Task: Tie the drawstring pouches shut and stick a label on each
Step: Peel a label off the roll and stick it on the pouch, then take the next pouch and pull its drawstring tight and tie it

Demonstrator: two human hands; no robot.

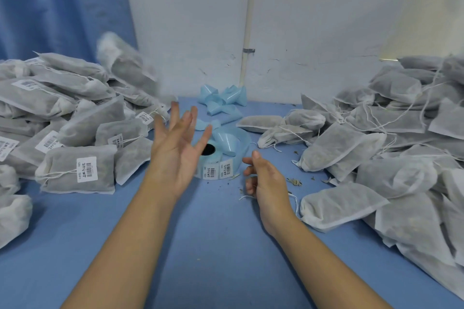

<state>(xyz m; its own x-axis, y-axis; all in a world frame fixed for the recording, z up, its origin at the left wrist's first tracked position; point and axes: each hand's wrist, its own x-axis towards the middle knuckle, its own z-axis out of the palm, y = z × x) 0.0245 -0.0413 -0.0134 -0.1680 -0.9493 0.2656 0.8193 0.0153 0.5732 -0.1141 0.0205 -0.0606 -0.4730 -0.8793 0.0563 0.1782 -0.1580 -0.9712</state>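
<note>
Head view: gauzy, pillow-shaped grey pouches (62, 178)

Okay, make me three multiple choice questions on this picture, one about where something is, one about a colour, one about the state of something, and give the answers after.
1. Where does the label roll lie?
A on top of a pile
B between the labelled pouches and the unlabelled pouches
C in a hand

2. What colour is the table cover?
A blue
B red
C green

3. How is the left hand?
A gripping a pouch
B pinching a label
C open, fingers spread

Answers:
1 B, the roll sits on the cover with pouches heaped on either side.
2 A, the bare cover in the foreground is blue.
3 C, its fingers are straight and apart, holding nothing.
</note>
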